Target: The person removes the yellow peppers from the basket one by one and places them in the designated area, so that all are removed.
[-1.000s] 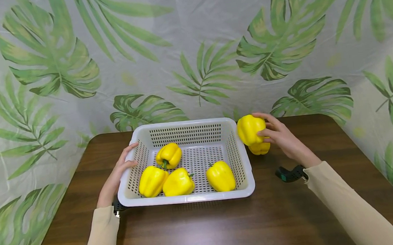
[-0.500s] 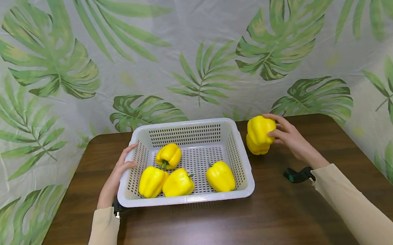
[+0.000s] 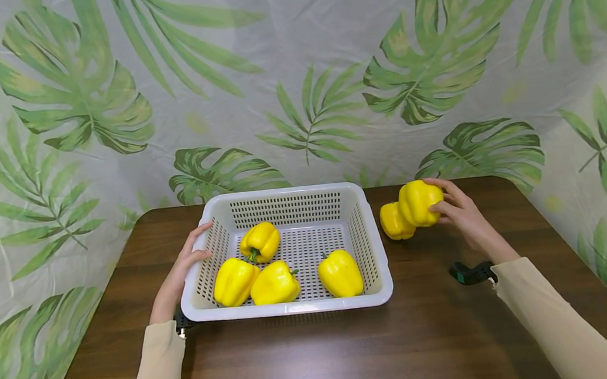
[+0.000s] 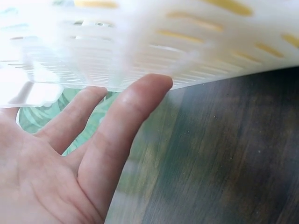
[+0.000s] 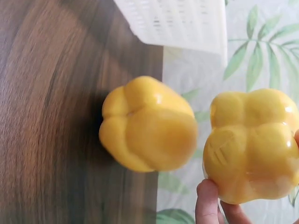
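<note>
So from the head view the right hand (image 3: 465,217) has a yellow pepper (image 3: 420,203) pinched between thumb and fingers, off to the right of the basket (image 3: 288,308). There's a second pepper (image 3: 395,223) on the table (image 3: 306,362) just beside the basket's right side, and from up there the two overlap, so you can't really tell if they touch. The right wrist view sorts that out: there's a visible gap between them, plus you get the lobed end of the held one with a scratchy-looking patch on it. Four more peppers (image 3: 275,283) sit inside the basket, three grouped toward its left and one over by its right wall. Left hand (image 3: 178,272) is at the basket's left side. The left wrist view shows what the head one doesn't: thumb and a finger fairly straight, spread apart, tips up against the slotted wall, with yellow peeking through the slots. As for pose, the left forearm comes up from in front of the basket's left corner, and the right one slants in from the basket's right front.
</note>
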`<state>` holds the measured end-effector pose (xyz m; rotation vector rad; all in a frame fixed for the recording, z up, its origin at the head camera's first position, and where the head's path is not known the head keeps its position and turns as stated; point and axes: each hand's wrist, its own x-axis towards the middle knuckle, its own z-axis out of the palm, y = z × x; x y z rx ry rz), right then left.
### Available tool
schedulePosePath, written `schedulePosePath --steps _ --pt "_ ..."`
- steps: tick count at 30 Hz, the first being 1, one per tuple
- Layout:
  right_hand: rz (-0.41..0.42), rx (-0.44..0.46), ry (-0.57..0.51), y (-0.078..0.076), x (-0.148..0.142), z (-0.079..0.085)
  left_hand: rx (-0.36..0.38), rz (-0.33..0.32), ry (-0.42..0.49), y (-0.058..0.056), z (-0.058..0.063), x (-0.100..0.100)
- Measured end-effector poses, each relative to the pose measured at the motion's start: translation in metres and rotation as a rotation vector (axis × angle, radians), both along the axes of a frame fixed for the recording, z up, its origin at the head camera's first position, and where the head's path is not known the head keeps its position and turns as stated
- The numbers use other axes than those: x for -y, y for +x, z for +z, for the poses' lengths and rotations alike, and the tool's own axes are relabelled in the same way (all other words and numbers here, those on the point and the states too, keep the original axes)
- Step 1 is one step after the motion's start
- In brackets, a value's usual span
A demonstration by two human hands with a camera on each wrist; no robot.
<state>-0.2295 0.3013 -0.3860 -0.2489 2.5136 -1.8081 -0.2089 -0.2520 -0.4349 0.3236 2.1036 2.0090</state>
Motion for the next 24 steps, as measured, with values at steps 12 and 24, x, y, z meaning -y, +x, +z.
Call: schedulePosePath --steps 12,24 --pt "-0.064 -0.008 0.021 0.0 -0.017 -0.012 0.008 0.001 0.01 0.002 0.0 -0.001" --pt "-0.093 -0.007 0.06 -0.001 -0.03 -0.025 0.014 0.004 0.011 0.001 0.0 -0.001"
